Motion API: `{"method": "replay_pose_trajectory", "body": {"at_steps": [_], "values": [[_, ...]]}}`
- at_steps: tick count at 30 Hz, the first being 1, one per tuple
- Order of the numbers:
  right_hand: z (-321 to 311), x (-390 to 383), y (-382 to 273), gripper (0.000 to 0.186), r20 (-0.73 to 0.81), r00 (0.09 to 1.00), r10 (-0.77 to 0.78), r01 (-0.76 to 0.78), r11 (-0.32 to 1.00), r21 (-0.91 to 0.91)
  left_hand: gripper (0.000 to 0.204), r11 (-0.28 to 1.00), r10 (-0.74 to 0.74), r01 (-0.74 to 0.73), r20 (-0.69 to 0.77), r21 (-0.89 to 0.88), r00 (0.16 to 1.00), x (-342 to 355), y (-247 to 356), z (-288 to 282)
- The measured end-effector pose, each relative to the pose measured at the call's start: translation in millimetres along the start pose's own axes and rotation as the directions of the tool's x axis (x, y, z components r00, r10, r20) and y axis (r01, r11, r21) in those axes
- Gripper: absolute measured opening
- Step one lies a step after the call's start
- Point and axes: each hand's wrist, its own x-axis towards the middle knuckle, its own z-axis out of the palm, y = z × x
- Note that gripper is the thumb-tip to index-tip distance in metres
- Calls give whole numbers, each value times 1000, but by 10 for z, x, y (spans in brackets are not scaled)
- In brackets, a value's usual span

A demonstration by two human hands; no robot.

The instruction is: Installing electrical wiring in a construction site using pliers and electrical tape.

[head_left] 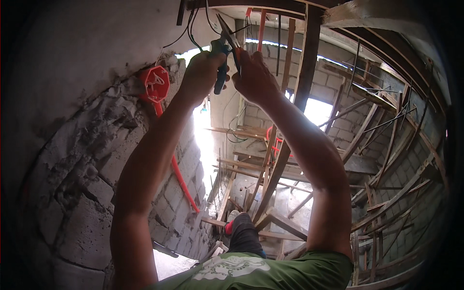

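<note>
Both arms are raised, and my hands meet near the top of the view beside the hanging wires. My left hand (200, 75) is closed around a blue-handled hand tool (220, 83), which looks like pliers; its head is partly hidden. Close against it, my right hand (258, 79) grips pliers (226, 30) with orange-and-black handles, their long metal jaws pointing up and left. The two tools overlap, and I cannot tell whether they touch. Thin dark wires (185, 32) hang just left of the jaws. Whether a wire is caught between the jaws is too small to make out.
A red octagonal junction box (155, 82) sits in the rough block wall (96, 145) at left, with red conduit (181, 181) running down. Timber posts (309, 58) and beams stand close on the right. Far below are wooden framing (246, 166) and my leg (245, 237).
</note>
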Motion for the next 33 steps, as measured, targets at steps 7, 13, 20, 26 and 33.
{"method": "replay_pose_trajectory", "body": {"at_steps": [7,13,20,26,33], "values": [[62,20,124,42,-56,997,-53,47,992,-113,35,978,-124,135,78,-158,989,-52,49,-117],[-97,229,502,43,-128,888,-442,378,859,-346,32,948,-204,256,260,-187,944,-62,151,-496],[32,111,-173,50,124,991,-47,44,999,27,38,987,24,-26,15,158,1000,-15,-34,-140],[38,196,-21,35,285,956,-63,-41,939,342,45,817,367,-231,-168,528,915,67,-400,139],[-386,355,348,33,533,836,-134,-63,940,335,25,310,615,-431,167,847,770,146,-587,-295]]}}
